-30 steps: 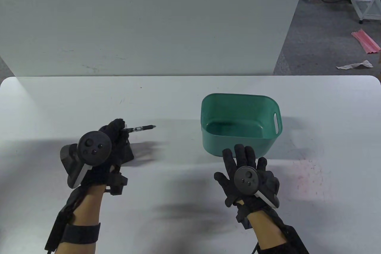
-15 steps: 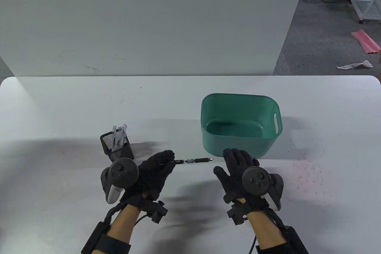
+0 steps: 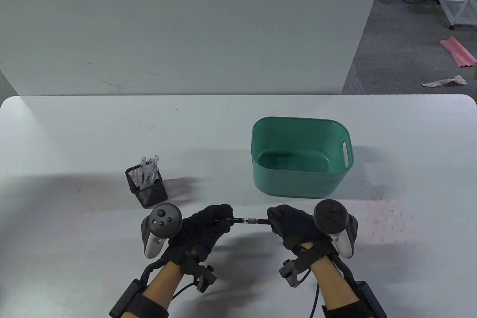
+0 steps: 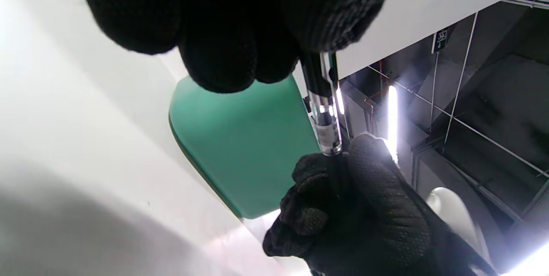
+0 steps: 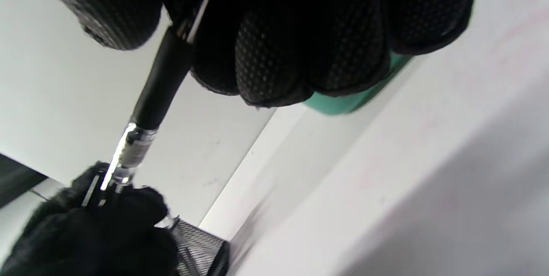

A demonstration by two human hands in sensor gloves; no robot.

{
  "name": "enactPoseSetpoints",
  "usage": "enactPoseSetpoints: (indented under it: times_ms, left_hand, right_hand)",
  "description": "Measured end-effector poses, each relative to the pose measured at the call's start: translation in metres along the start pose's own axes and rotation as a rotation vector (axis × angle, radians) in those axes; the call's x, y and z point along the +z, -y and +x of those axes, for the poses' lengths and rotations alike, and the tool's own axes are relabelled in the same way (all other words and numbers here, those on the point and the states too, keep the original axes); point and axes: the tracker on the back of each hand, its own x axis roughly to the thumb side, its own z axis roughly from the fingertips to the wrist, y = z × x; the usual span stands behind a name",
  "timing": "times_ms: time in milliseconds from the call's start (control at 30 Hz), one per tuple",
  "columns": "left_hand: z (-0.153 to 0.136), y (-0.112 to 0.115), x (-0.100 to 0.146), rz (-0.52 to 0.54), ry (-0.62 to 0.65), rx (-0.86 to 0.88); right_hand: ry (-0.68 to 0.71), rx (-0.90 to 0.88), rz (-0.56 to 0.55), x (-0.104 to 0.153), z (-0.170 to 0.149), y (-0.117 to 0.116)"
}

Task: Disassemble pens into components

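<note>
The table (image 3: 74, 139) is seen from above and in front, hands entering at the bottom edge. The 2 wrist views are taken very close, tilted upward beneath the gloved fingers. The pen (image 4: 324, 113) and the green bin (image 4: 244, 147) are shared by all 3 views; the mesh holder (image 5: 195, 246) is shared by 2.

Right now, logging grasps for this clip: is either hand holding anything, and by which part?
Both hold one pen: the left hand grips its clip end, the right hand its black grip end.
</note>
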Motion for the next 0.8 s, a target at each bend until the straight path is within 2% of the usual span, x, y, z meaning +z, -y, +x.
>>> enactPoseSetpoints:
  times_ms: [67, 133, 167, 233, 400, 533, 800]
  left_hand:
    - [0.001, 0.001, 0.001, 0.013, -0.009, -0.027]
    - [0.004, 0.0, 0.002, 0.041, -0.001, -0.171]
    - [0.004, 0.0, 0.001, 0.046, 0.003, -0.181]
    - [0.003, 0.001, 0.001, 0.034, -0.012, -0.098]
    - [0.001, 0.001, 0.002, 0.043, -0.02, -0.086]
    - [-0.002, 0.005, 0.0, 0.002, -0.04, -0.08]
    - [-0.005, 0.002, -0.003, -0.02, -0.068, 0.009]
  right_hand:
    - [-0.013, -0.054, 0.017, 0.0, -0.002, 0.0]
    - [-0.023, -0.094, 0.02, -0.001, -0.005, -0.001]
    - [-0.038, -0.101, 0.031, -0.001, -0.006, -0.001]
    - [-0.062, -0.078, 0.073, -0.002, -0.008, -0.002]
    - [-0.082, -0.07, 0.124, -0.003, -0.01, -0.001]
    - [-0.053, -0.118, 0.106, -0.004, -0.005, 0.0]
    - [0.095, -0.028, 0.036, -0.002, 0.01, 0.002]
